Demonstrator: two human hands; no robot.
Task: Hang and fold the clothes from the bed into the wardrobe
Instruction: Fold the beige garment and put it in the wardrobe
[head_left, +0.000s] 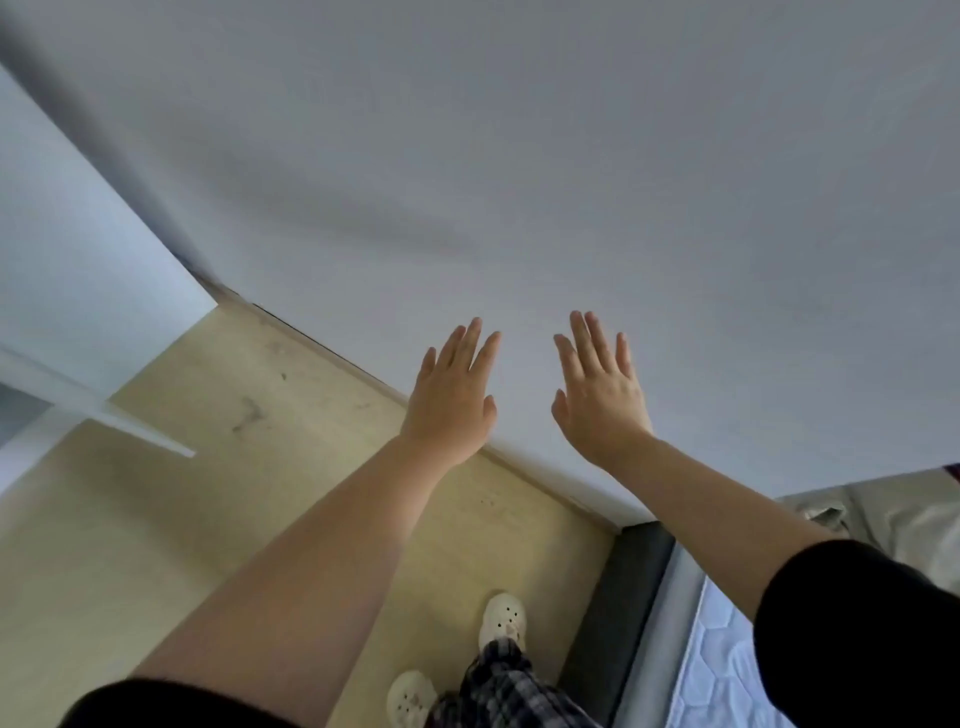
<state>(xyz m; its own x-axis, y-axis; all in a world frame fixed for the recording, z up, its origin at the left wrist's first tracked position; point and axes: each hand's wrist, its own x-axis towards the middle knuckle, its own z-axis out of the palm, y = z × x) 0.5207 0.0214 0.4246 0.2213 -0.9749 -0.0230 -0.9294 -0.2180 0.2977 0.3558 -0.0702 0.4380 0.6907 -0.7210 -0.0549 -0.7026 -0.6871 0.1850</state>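
Head view: left hand (451, 402), right hand (598, 395) flat-fingered before white wall (519, 156).

Bed (727, 649) at lower right, quilted white mattress edge showing, pale crumpled fabric (898, 519) lying on top (garment type unclear)

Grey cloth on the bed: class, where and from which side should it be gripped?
Probably pinch the cloth at its crumpled edge by the wall, coming from the floor side with the right hand: raised folds there give purchase.
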